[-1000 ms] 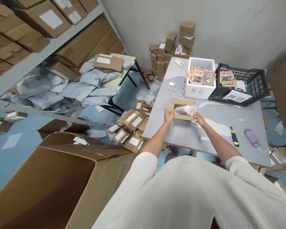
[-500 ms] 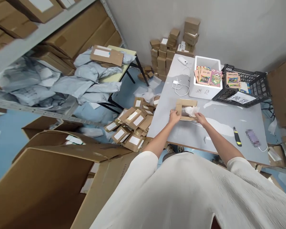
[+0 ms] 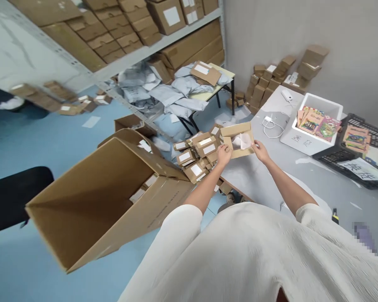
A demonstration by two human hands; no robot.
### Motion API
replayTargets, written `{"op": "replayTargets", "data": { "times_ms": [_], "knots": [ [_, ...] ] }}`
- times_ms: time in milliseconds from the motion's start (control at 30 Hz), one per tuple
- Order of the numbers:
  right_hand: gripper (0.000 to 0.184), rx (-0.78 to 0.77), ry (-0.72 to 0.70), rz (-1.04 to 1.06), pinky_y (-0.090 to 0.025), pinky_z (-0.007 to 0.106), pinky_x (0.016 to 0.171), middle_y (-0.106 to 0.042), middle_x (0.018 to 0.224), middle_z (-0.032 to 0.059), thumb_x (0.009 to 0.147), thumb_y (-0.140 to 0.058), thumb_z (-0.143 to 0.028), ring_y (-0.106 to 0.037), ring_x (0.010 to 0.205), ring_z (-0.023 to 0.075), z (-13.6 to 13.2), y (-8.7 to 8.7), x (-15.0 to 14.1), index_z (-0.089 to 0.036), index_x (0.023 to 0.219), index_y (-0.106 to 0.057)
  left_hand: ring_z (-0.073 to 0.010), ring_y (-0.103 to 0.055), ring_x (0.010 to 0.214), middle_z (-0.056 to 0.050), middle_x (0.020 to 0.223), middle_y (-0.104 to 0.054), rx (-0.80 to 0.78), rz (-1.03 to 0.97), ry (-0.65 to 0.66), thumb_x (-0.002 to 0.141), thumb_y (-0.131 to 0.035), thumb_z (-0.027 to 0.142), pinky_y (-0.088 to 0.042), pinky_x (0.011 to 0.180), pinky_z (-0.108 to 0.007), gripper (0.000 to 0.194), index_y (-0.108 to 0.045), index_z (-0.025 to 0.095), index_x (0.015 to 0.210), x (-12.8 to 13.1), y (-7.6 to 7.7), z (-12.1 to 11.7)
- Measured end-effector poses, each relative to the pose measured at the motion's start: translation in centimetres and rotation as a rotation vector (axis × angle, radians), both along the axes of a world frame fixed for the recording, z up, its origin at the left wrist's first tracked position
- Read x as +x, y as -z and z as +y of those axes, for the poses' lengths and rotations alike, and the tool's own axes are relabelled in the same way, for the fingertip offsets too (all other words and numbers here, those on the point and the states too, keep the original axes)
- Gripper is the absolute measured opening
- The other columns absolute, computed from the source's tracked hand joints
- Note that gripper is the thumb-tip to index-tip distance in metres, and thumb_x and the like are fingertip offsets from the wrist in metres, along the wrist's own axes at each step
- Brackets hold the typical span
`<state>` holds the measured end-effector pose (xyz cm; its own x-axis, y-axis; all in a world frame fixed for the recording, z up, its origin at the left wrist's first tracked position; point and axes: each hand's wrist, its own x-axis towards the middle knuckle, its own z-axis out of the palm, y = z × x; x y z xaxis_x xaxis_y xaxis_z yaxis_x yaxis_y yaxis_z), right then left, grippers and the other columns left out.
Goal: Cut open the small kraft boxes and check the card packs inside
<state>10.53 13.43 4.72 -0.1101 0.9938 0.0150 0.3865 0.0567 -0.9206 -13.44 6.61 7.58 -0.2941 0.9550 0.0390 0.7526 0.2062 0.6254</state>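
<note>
Between my two hands is a small open cardboard box [image 3: 239,128], held at the left edge of the grey table [image 3: 255,176]. Inside it lies crumpled whitish packing paper [image 3: 242,141]; anything under the paper is hidden. My left hand [image 3: 224,155] grips the box's near left side, fingers closed on the cardboard. At the right side, my right hand [image 3: 261,151] pinches the box edge by the paper. Just beyond my left hand, a heap of small labelled cartons [image 3: 204,147] lies at the table's left side.
A large open carton [image 3: 113,201] stands on the floor at left. On the table are a white foam box [image 3: 302,136] of booklets, a black crate [image 3: 334,161], a white cable [image 3: 272,128] and a cutter [image 3: 335,216]. Grey mailer bags [image 3: 176,94] fill the shelf side.
My view has swung left. Both hands have carried the small box left, from over the table to its left edge, and it now tilts more toward me.
</note>
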Motion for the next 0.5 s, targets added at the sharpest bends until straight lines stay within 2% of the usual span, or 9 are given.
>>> {"op": "replayTargets", "data": {
  "times_ms": [67, 133, 200, 300, 400, 500],
  "knots": [
    [0.101, 0.021, -0.055, 0.07, -0.045, 0.05, 0.125, -0.05, 0.168, 0.0193, 0.094, -0.061, -0.071, -0.051, 0.153, 0.0339, 0.8, 0.0, -2.1, -0.019, 0.176, -0.034, -0.025, -0.046, 0.159, -0.013, 0.168, -0.052, 0.011, -0.078, -0.108, 0.103, -0.053, 0.032, -0.037, 0.132, -0.035, 0.053, -0.064, 0.019, 0.152, -1.2, -0.1, -0.7],
    [0.114, 0.004, -0.083, 0.109, -0.047, 0.049, 0.124, -0.034, 0.178, 0.0182, 0.093, -0.062, -0.07, -0.046, 0.158, 0.0325, 1.1, 0.6, -3.8, -0.021, 0.181, -0.011, -0.0254, -0.037, 0.165, -0.013, 0.176, -0.042, 0.011, -0.115, -0.185, 0.105, -0.053, 0.036, -0.034, 0.134, -0.034, 0.055, -0.059, 0.019, 0.158, -2.1, 0.4, -1.6],
    [0.115, -0.019, -0.102, 0.095, -0.049, 0.049, 0.122, -0.021, 0.184, 0.0176, 0.094, -0.058, -0.071, -0.045, 0.159, 0.032, 0.9, 1.8, -4.9, -0.022, 0.182, -0.001, -0.0255, -0.033, 0.168, -0.011, 0.178, -0.039, -0.005, -0.137, -0.23, 0.107, -0.053, 0.038, -0.032, 0.136, -0.037, 0.055, -0.057, 0.023, 0.16, -2.8, 1.4, -2.7],
    [0.106, -0.048, -0.102, 0.038, -0.051, 0.05, 0.12, -0.018, 0.184, 0.0202, 0.097, -0.052, -0.068, -0.048, 0.156, 0.033, 0.2, 3.5, -5.9, -0.022, 0.182, -0.006, -0.0238, -0.032, 0.169, -0.009, 0.177, -0.041, -0.022, -0.146, -0.242, 0.107, -0.054, 0.036, -0.032, 0.136, -0.04, 0.053, -0.057, 0.027, 0.159, -3.7, 2.9, -4.6],
    [0.094, -0.103, -0.106, 0.024, -0.055, 0.05, 0.114, -0.029, 0.179, 0.0224, 0.098, -0.052, -0.06, -0.059, 0.144, 0.0318, -0.4, 4.4, -7.0, -0.021, 0.179, -0.024, -0.0238, -0.033, 0.168, -0.011, 0.176, -0.042, -0.039, -0.157, -0.271, 0.107, -0.053, 0.033, -0.034, 0.135, -0.039, 0.052, -0.058, 0.024, 0.157, -5.0, 3.8, -6.3],
    [0.081, -0.143, -0.15, 0.026, -0.06, 0.05, 0.107, -0.041, 0.173, 0.0201, 0.097, -0.054, -0.055, -0.066, 0.131, 0.03, -1.1, 4.3, -9.4, -0.023, 0.17, -0.044, -0.0243, -0.037, 0.166, -0.011, 0.175, -0.043, -0.029, -0.176, -0.313, 0.105, -0.053, 0.03, -0.036, 0.135, -0.04, 0.051, -0.06, 0.023, 0.155, -6.9, 3.9, -7.7]
  ]
}}
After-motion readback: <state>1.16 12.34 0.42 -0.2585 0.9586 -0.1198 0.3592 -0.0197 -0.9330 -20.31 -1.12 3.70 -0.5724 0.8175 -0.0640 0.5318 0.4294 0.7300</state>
